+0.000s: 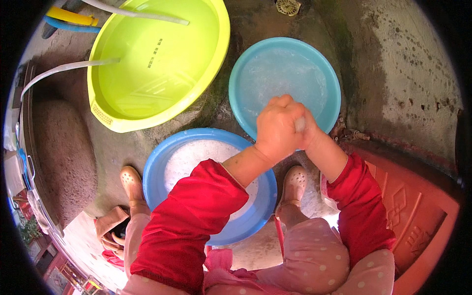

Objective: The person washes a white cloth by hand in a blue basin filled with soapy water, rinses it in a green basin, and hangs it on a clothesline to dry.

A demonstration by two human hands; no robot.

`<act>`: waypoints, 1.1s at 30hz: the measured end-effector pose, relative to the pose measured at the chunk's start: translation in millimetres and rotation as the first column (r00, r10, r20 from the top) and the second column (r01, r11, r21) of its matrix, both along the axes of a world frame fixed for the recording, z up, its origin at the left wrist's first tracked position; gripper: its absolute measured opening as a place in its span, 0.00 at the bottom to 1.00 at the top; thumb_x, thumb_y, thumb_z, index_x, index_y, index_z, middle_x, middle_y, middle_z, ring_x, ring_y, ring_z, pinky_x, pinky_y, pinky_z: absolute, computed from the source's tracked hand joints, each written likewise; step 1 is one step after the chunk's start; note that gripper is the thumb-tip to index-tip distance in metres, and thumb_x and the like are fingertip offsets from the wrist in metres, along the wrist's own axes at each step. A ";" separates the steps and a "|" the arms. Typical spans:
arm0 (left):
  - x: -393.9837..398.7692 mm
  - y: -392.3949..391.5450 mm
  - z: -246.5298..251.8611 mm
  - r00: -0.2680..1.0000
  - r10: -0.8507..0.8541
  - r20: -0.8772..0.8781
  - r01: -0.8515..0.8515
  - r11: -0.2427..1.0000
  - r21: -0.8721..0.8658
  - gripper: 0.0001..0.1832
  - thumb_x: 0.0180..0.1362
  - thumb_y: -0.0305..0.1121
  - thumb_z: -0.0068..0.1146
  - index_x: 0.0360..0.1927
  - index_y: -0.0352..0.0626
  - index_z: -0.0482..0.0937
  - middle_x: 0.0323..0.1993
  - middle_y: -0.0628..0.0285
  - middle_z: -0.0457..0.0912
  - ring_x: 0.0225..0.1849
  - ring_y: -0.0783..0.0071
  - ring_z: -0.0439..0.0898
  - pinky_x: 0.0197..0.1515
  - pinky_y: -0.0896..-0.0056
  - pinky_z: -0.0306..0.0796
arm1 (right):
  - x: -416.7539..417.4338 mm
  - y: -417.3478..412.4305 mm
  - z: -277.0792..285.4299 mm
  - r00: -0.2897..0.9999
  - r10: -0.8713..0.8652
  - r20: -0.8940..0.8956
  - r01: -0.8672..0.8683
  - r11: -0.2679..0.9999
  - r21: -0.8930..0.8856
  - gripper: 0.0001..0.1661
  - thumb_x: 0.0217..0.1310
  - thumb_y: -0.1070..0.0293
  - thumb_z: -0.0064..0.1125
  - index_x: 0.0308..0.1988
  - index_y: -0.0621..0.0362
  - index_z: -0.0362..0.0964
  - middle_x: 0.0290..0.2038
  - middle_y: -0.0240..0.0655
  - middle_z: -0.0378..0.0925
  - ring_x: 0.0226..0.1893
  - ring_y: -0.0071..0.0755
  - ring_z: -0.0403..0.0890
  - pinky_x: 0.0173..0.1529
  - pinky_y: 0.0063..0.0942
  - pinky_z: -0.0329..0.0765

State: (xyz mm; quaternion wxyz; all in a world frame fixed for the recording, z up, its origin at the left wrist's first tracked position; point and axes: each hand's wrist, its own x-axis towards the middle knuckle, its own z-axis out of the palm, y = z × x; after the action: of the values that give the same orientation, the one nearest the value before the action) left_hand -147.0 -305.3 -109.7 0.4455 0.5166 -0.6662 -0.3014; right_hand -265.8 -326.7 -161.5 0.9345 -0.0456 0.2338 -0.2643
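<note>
My left hand (pixel 276 127) and my right hand (pixel 309 129) are pressed together over the near rim of a teal plastic basin (pixel 234 107). A small pale thing (pixel 300 124) shows between them, mostly hidden by the fingers; whether it is cloth or something else I cannot tell. Cloudy water (pixel 284 70) fills the teal basin. Closer to me, between my feet, a blue plastic basin (pixel 153 162) holds white suds (pixel 202 147). My left forearm crosses above it and covers part of it. Both hands look wet.
A large yellow-green tub (pixel 217 70) of clear water stands at upper left, with two pale hoses (pixel 147 15) (pixel 70 67) reaching in. A red plastic piece (pixel 398 191) lies right, near a pipe fitting (pixel 357 135). A drain cover (pixel 288 6) is at the top, a rough stone (pixel 62 158) left.
</note>
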 end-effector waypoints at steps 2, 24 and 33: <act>-0.7 3.5 13.7 0.999 -0.042 0.017 0.042 0.999 -0.012 0.10 0.30 0.24 0.59 0.21 0.43 0.74 0.25 0.57 0.72 0.31 0.53 0.73 0.33 0.58 0.68 | -9.1 8.0 -17.8 0.996 -0.030 0.084 0.037 0.996 -0.087 0.15 0.56 0.62 0.47 0.41 0.58 0.68 0.40 0.38 0.74 0.41 0.34 0.76 0.46 0.34 0.74; 153.9 -41.0 126.5 0.780 0.243 -0.577 -0.007 0.925 0.380 0.22 0.60 0.44 0.51 0.50 0.37 0.69 0.42 0.60 0.75 0.44 0.74 0.72 0.50 0.73 0.66 | 65.7 -38.5 188.0 0.851 -0.468 -0.239 -0.096 0.309 -0.946 0.45 0.45 0.81 0.53 0.64 0.56 0.45 0.54 0.40 0.64 0.56 0.38 0.65 0.61 0.33 0.58; 290.1 -46.5 96.8 0.543 0.580 -0.607 -0.513 0.802 0.307 0.28 0.45 0.20 0.61 0.53 0.35 0.67 0.44 0.52 0.73 0.45 0.64 0.74 0.47 0.70 0.69 | 166.2 -141.1 171.4 0.276 -0.941 -0.198 -0.891 -0.173 -0.420 0.12 0.49 0.71 0.54 0.38 0.52 0.74 0.34 0.38 0.73 0.39 0.42 0.73 0.42 0.39 0.72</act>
State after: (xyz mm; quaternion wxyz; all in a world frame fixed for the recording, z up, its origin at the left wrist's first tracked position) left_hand 143.1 -351.8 -12.9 0.7024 0.5719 -0.2479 -0.3436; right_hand -99.7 -467.7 9.9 0.0287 -0.8705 0.4152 -0.2627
